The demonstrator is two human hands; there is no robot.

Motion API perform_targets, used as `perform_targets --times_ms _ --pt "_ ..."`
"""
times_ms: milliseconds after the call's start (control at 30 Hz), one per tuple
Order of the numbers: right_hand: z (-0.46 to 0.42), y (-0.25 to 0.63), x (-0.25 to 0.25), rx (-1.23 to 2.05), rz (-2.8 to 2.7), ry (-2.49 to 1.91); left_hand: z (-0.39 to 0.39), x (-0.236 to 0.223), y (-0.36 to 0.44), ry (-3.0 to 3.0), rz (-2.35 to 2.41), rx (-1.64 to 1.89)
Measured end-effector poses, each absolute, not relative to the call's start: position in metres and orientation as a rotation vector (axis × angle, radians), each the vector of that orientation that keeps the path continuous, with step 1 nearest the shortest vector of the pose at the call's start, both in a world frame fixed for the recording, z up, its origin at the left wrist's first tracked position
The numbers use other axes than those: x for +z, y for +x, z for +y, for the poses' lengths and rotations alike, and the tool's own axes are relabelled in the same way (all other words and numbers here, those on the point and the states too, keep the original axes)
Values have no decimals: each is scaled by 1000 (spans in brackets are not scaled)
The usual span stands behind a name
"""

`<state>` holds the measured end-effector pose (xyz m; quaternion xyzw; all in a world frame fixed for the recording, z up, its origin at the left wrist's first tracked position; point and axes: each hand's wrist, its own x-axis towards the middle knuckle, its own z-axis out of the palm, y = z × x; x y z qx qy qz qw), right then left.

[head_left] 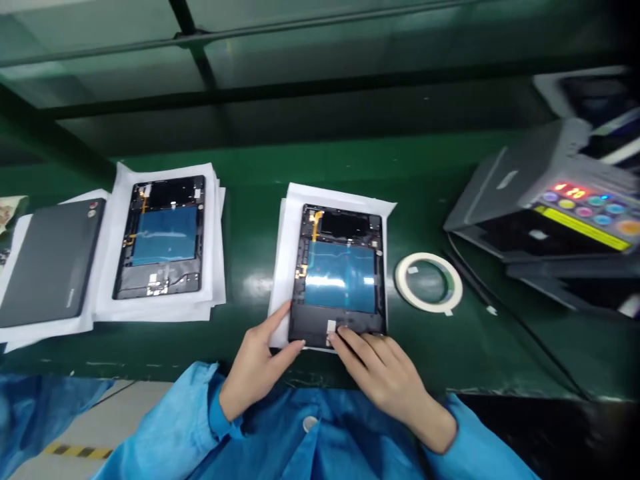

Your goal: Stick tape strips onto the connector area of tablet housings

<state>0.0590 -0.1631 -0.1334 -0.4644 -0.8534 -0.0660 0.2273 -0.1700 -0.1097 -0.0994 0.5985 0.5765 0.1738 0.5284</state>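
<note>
An opened tablet point(342, 323) lies in front of me with its inside up, showing a blue-covered battery point(340, 277) and orange flex cables point(317, 225). My left hand point(263, 363) is at its lower left corner, thumb and forefinger spread along the edges. Across the bottom edge lies my right hand point(383, 373), fingers stretched out, with the fingertips touching the case beside a small white patch point(331, 326). The right thumb is hidden, as is whatever lies beneath those fingers. White sheets point(283, 267) are under the tablet.
A second opened tablet point(165, 267) rests on white sheets to the left, near a closed dark tablet point(50, 267). On the right are a tape roll point(429, 283), a black cable point(515, 320) and a grey machine point(530, 180) with lit buttons. Everything stands on a green bench point(250, 347).
</note>
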Motion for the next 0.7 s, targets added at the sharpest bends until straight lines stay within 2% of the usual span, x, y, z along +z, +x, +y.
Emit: perform_targets --times_ms 200,300,433,700 --pt "-164 83 -127 -124 -2281 -1258 -115 -100 -175 1408 1404 266" --pt "-152 128 -122 -431 -2105 -1465 -119 -100 -183 1622 1401 255" --pt "-122 194 -128 -847 -1793 -1840 -109 -88 -191 2133 1400 487" --pt "-95 228 -143 -897 -1608 -2033 -72 -71 -180 2467 1178 571"
